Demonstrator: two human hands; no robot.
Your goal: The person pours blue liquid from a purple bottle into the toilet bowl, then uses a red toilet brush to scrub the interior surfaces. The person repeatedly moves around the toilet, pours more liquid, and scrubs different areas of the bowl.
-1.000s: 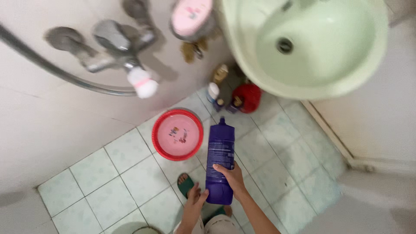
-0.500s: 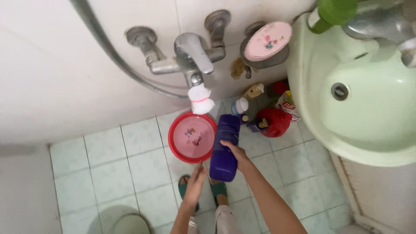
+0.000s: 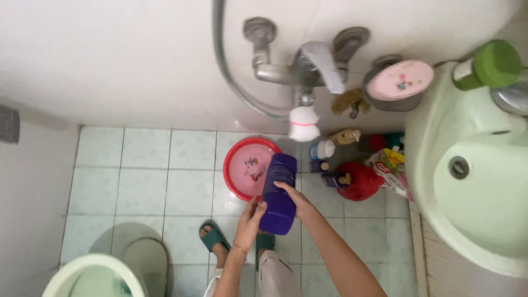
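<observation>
A tall purple bottle (image 3: 279, 190) is held out in front of me above the tiled floor. My right hand (image 3: 294, 199) grips its side from the right. My left hand (image 3: 252, 215) touches its lower end from the left. Just beyond the bottle, a red and pink basin (image 3: 246, 168) sits on the floor below the wall tap (image 3: 308, 66). My feet in green sandals (image 3: 215, 235) show under the bottle.
A pale green sink (image 3: 473, 165) fills the right side, with a green-capped bottle (image 3: 487, 66) on its rim. Several bottles and a red jug (image 3: 356, 180) crowd the floor beside the sink. A pink-lidded pot (image 3: 397, 82) sits by the wall. A toilet bowl (image 3: 91, 278) is at the lower left.
The view has swung right and nearer, so the sink slid to the right edge and the toilet came into sight. Both hands stay on the purple bottle, which now tilts slightly.
</observation>
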